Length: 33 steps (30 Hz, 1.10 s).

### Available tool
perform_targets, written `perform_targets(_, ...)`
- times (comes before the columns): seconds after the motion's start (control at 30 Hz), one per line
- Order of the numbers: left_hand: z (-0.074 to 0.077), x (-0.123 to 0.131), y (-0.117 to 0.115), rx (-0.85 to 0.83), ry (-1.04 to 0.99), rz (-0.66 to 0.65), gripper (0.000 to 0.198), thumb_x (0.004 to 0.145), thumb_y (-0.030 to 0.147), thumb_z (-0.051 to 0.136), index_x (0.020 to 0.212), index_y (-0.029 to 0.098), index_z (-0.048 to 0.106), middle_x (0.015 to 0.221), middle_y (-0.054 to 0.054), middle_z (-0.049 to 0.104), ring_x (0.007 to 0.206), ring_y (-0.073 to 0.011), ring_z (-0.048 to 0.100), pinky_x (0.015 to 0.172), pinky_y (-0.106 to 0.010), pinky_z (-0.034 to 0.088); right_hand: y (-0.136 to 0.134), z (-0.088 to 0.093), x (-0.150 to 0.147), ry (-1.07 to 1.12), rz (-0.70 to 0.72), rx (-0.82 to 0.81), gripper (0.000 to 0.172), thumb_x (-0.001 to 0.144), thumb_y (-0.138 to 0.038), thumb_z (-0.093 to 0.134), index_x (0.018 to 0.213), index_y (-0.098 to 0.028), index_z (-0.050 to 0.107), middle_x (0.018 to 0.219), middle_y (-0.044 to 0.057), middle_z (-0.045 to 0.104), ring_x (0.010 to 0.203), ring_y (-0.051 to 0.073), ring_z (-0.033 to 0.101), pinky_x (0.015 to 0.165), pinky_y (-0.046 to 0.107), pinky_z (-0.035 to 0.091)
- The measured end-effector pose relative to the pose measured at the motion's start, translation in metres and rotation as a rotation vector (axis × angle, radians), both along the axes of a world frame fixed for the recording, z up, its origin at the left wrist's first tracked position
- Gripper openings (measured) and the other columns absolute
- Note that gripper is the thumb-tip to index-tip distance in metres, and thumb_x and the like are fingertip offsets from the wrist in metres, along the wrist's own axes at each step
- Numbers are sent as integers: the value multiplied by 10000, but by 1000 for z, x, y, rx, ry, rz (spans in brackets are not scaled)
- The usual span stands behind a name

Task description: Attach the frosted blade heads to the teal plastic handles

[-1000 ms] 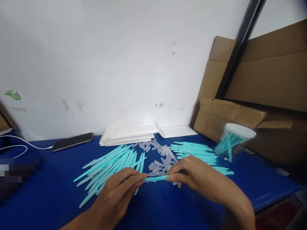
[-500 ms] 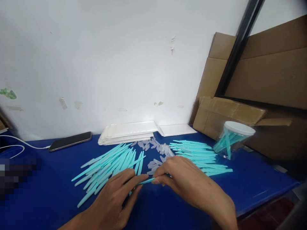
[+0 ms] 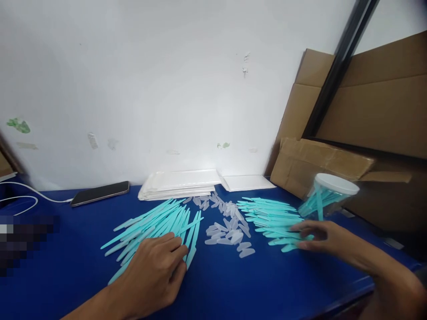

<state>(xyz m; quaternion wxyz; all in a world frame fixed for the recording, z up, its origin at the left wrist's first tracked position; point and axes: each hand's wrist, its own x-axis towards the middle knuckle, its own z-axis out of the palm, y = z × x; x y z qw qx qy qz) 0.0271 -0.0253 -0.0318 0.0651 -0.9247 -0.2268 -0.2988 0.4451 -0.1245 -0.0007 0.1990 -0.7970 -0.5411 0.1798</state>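
Note:
A fanned pile of slim turquoise plastic razors [image 3: 147, 233] lies left of centre on the blue table. My left hand [image 3: 155, 266] rests over its near right edge, fingers curled closed on a razor there; its fingertips are partly hidden. Small translucent caps [image 3: 228, 233] are scattered in the middle between two piles. To the right, a second pile of turquoise razors [image 3: 275, 218] is lined up side by side. My right hand [image 3: 308, 235] reaches in at that pile's right end, thumb and forefinger apart, with the ends of the razors between and beneath them.
A lidded clear jar [image 3: 328, 195] of turquoise razors stands behind my right hand, before cardboard boxes [image 3: 320, 155]. White flat packets [image 3: 180, 182] are stacked against the wall. A phone [image 3: 100, 194] with a white cable lies at the back left of the blue table [image 3: 227, 289].
My hands were together at the centre, holding a turquoise razor between them. My right hand has swung right to the right pile; my left has drawn back slightly left onto the left pile.

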Motion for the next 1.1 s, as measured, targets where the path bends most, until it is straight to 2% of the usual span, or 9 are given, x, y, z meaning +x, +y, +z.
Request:
perform_targets(0.17,-5,-3,1,-22,100,77,222,862,86,391,692,192,486,597,-7,496,549,-153,461,522,-307,251,3,-25,21,146,83,80,319,717,-492,718,919,-261,806,819,99,657,728,247,621,676,361,464)
perform_targets(0.27,-5,-3,2,23,92,67,218,881,83,393,723,189,499,626,-18,540,576,-157,507,521,-300,285,9,-21,11,196,163,95,219,764,-445,710,837,-252,784,728,69,612,659,214,564,621,354,414)
perform_targets(0.4,2,1,-1,56,61,51,213,918,95,420,970,177,609,769,-47,614,706,-189,569,544,-289,390,19,-3,-7,217,258,38,288,762,-512,726,798,-226,743,734,30,605,678,194,540,625,322,398)
perform_targets(0.53,11,5,-10,17,88,-50,339,959,143,442,1253,191,604,1112,-94,669,1059,-254,602,816,-373,555,24,9,-16,155,235,2,379,733,-581,734,822,-213,748,854,27,680,778,197,580,696,300,426)
perform_targets(0.63,10,5,-17,-16,174,-63,463,1013,241,432,1476,233,444,1464,-57,531,1364,-274,463,1088,-458,470,23,13,-18,100,197,35,403,751,-608,710,865,-226,764,942,37,719,834,213,606,718,301,442)
perform_targets(0.7,7,4,-20,-13,245,-73,520,1033,292,427,1543,253,333,1553,-27,433,1428,-270,400,1135,-481,427,20,16,-20,86,192,72,393,769,-608,696,863,-233,767,979,42,732,873,227,628,735,305,458)
perform_targets(0.8,2,3,-19,-41,262,-56,524,1050,296,400,1560,250,291,1554,-26,430,1442,-260,384,1144,-480,420,17,23,-28,85,203,123,370,790,-598,681,867,-246,769,1008,43,742,922,246,648,773,313,479)
perform_targets(0.9,0,4,-12,-99,205,-87,481,1040,217,399,1520,238,376,1440,-44,563,1388,-249,448,1135,-464,432,15,33,-40,92,232,101,378,797,-608,673,884,-250,758,1010,43,742,920,249,650,784,324,491)
perform_targets(1.1,-3,10,-2,-143,53,-176,338,1013,121,438,1293,236,589,1095,-66,672,1024,-214,609,811,-331,559,18,51,-81,86,341,74,357,852,-584,633,876,-246,746,951,36,741,866,229,650,731,308,487)
